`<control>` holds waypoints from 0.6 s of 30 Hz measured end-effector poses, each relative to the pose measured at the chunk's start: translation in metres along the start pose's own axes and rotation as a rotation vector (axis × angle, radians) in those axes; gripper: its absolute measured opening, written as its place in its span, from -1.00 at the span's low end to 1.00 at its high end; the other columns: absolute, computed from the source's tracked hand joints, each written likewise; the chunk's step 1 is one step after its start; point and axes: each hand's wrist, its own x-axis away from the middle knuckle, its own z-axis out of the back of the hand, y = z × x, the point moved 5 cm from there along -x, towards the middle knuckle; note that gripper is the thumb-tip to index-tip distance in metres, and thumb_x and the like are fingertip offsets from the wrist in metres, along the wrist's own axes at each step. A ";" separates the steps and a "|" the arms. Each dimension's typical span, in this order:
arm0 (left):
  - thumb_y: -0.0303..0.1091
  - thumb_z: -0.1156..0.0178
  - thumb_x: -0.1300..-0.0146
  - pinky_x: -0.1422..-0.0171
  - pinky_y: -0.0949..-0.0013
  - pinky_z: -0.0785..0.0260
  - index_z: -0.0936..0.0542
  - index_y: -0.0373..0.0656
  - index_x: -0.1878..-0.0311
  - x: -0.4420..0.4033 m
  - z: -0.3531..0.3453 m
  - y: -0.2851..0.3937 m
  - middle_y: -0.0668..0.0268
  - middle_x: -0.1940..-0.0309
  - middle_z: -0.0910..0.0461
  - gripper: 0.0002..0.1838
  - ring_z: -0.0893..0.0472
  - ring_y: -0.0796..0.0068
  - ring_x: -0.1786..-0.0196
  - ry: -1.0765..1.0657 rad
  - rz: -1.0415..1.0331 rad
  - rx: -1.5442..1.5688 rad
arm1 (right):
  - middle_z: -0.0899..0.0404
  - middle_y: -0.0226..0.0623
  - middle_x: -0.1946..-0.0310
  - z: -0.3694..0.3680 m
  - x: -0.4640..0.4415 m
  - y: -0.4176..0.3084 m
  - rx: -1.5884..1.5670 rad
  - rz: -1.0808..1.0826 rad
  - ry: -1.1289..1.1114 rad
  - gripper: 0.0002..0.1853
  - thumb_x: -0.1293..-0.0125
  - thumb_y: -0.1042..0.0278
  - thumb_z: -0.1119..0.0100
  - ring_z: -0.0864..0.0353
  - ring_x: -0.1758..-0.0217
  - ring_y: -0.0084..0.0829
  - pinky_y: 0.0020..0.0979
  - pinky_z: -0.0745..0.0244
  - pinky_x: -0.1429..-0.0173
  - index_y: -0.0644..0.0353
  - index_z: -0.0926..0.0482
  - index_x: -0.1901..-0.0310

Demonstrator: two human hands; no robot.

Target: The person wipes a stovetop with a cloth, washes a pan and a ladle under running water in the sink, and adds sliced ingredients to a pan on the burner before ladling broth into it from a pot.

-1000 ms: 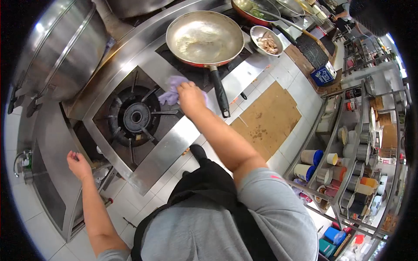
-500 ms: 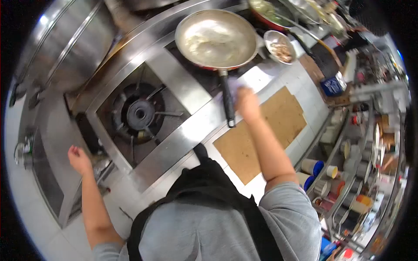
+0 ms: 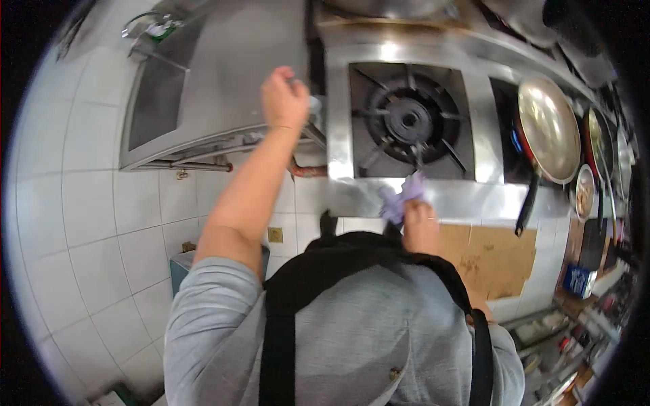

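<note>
My right hand (image 3: 421, 227) grips a crumpled purple cloth (image 3: 402, 197) at the front edge of the steel stove (image 3: 447, 199), close to my apron. Behind the cloth lies a black burner (image 3: 409, 120) with its grate, and no pan sits on it. My left hand (image 3: 284, 100) is raised over the steel counter left of the stove, its fingers curled; whether anything small is in them is hidden. A large frying pan (image 3: 550, 132) rests on the burner to the right, its black handle pointing toward the front.
A small bowl of food (image 3: 583, 193) and another pan (image 3: 598, 143) are at the right. Brown cardboard (image 3: 497, 260) lies on the tiled floor. A blue box (image 3: 577, 280) and crowded shelves (image 3: 548, 331) stand at the lower right. A faucet (image 3: 145, 26) is at the upper left.
The view has swung left, so the stove and pans appear farther right. My right hand has come back with the cloth from beside the pan handle to the stove's front edge near my body.
</note>
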 end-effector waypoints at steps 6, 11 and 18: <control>-0.51 -0.10 -0.03 -0.10 0.23 -0.25 -0.39 -0.22 0.13 0.031 0.032 0.000 0.14 0.18 -0.47 -0.72 -0.44 0.15 0.05 0.019 -0.074 0.482 | -0.40 -0.12 0.07 -0.045 -0.096 -0.129 0.112 0.369 0.060 -0.66 -0.09 0.44 0.07 -0.39 -0.01 -0.18 -0.31 -0.32 -0.12 0.35 -0.43 0.06; -0.55 -0.11 0.00 -0.17 0.12 -0.21 -0.41 -0.24 0.08 0.106 0.125 -0.036 0.10 0.10 -0.42 -0.66 -0.39 0.05 -0.01 -0.284 -0.347 0.510 | -0.39 -0.11 0.15 -0.065 -0.211 -0.126 0.248 0.093 0.187 -0.72 -0.18 0.43 0.12 -0.39 0.05 -0.14 -0.27 -0.40 0.02 0.33 -0.42 0.09; -0.59 -0.08 -0.01 -0.08 0.22 -0.31 -0.43 -0.24 0.09 0.231 0.228 -0.207 0.09 0.18 -0.45 -0.68 -0.44 0.08 0.05 -0.509 0.168 0.286 | -0.51 0.01 0.45 0.076 -0.279 -0.155 -0.195 0.013 0.605 -0.81 -0.21 0.41 0.07 -0.52 0.40 -0.07 -0.20 -0.47 0.25 0.36 -0.50 0.36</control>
